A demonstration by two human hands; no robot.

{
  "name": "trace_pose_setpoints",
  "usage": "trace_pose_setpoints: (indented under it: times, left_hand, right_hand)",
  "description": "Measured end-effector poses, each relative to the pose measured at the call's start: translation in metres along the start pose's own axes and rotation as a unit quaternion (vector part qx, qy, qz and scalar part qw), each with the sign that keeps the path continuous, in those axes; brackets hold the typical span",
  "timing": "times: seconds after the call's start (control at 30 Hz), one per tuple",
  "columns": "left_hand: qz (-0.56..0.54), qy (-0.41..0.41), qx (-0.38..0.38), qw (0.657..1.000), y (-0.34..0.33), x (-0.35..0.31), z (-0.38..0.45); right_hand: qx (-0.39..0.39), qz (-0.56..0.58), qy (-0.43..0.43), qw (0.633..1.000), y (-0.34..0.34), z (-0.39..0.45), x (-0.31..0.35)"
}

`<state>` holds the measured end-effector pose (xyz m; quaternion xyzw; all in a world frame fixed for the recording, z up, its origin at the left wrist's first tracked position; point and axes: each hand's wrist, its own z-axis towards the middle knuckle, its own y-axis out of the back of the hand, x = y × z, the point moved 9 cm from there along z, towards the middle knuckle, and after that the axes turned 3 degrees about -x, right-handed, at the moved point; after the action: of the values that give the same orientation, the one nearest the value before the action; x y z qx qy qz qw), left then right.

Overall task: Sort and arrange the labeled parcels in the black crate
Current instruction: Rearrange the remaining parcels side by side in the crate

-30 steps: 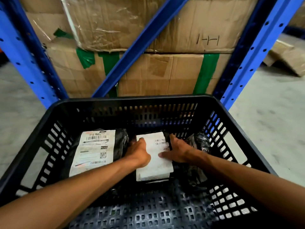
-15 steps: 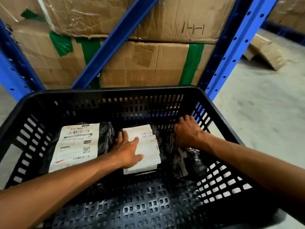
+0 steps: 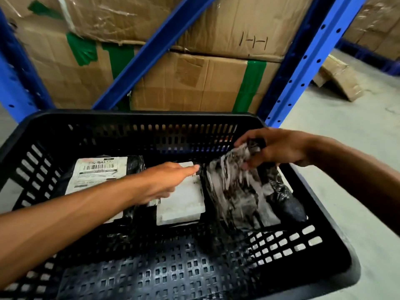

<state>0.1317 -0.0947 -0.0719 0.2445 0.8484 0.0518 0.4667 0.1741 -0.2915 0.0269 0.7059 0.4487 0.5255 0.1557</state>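
The black crate (image 3: pixel 138 118) holds three parcels along its far half. On the left lies a black bag parcel with a white barcode label (image 3: pixel 97 174). In the middle lies a white-labelled parcel (image 3: pixel 181 202); my left hand (image 3: pixel 166 180) rests flat over it, fingers stretched to the right. At the right, my right hand (image 3: pixel 275 150) pinches the top edge of a shiny black plastic parcel (image 3: pixel 240 193) and lifts that end, so the bag hangs tilted and blurred. Its lower end still touches the crate floor.
Blue rack posts (image 3: pixel 303 61) and a diagonal brace (image 3: pixel 151 50) stand right behind the crate, with taped cardboard boxes (image 3: pixel 194 83) stacked on the rack. Flattened cardboard (image 3: pixel 339 81) lies on the concrete floor to the right. The crate's near half shows bare perforated floor (image 3: pixel 151 267).
My right hand has closed on the black parcel's top edge and raised it up out of the right corner. My left hand slid further right across the middle parcel.
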Motion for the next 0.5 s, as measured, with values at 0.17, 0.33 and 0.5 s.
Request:
trace_pose_setpoints:
  times: [0.17,0.33,0.5]
  left_hand:
    - [-0.208,-0.020,0.063,0.976,-0.036,-0.002,-0.014]
    - [-0.228,-0.050,-0.036,0.972,0.003,0.000,-0.017]
    - [-0.401,0.003,0.071,0.913,0.026,0.003,-0.020]
  right_hand:
    - [0.006,0.213,0.044,0.976,0.004,-0.007,0.011]
    - [-0.022,0.192,0.086,0.977,-0.004,-0.007,0.031]
    - [-0.182,-0.209,0.452,0.848,-0.033,-0.067,0.103]
